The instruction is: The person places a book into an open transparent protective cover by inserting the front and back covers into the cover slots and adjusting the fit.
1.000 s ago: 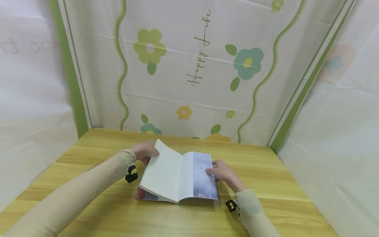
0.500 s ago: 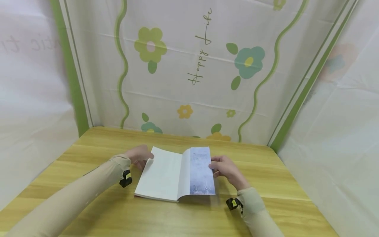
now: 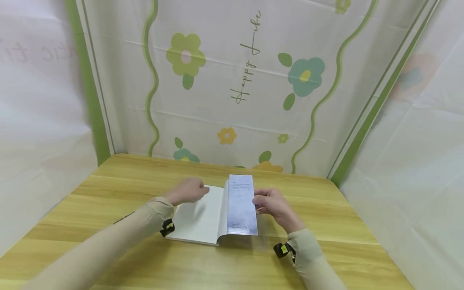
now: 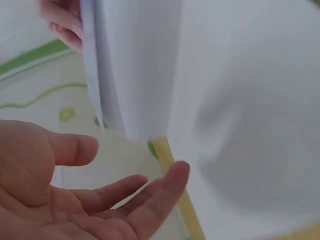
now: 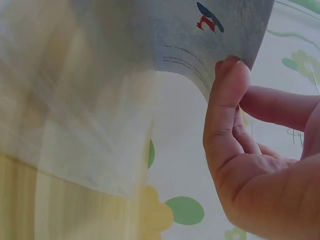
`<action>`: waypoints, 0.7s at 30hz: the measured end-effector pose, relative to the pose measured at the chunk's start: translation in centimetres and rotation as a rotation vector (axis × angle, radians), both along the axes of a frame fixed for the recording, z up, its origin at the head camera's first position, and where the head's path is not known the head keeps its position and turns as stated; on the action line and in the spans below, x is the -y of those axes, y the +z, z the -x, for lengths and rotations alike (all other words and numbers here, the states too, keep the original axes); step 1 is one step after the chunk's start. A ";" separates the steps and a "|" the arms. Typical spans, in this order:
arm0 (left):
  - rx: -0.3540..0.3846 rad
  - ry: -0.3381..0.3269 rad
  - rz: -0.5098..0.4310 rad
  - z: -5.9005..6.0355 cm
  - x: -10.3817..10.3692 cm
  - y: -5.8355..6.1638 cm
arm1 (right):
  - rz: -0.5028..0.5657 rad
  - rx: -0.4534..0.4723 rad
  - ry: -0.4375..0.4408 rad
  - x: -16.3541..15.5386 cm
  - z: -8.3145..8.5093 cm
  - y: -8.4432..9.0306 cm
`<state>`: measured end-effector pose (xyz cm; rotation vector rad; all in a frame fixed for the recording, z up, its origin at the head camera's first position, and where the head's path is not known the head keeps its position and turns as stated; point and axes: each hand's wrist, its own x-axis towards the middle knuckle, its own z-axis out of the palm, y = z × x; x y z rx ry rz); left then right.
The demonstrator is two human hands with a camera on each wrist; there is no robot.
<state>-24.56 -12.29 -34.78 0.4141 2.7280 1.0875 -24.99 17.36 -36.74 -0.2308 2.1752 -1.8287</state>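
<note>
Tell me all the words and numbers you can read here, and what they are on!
"Happy Life": green handwriting running upward on the flowered white backdrop sheet.
Pale pink letters on the white left side sheet: too faint to read.
Small print on the bluish book cover flap: too blurred to read.
Yellow wristband tags: unreadable.

Your book (image 3: pixel 203 213) shows plain white pages, and its raised cover flap (image 3: pixel 241 205) is pale blue-grey with faint white trees. The surface (image 3: pixel 108 193) is yellow wood grain. The far backdrop (image 3: pixel 235 80) is cream with green wavy stripes and green, teal and yellow flowers.
</note>
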 end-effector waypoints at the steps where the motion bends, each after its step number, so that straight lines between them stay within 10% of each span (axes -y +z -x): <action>1: 0.028 -0.002 -0.045 -0.1 -0.7 0.0 | -0.001 -0.001 -0.008 0.1 -0.1 0.0; 8: 0.204 0.056 -0.305 -0.9 -4.1 -0.6 | 0.031 0.008 -0.029 0.8 -0.4 -0.4; 21: 0.244 0.003 -0.338 -0.1 -5.2 -2.0 | -0.009 -0.023 -0.084 2.4 -0.8 -1.5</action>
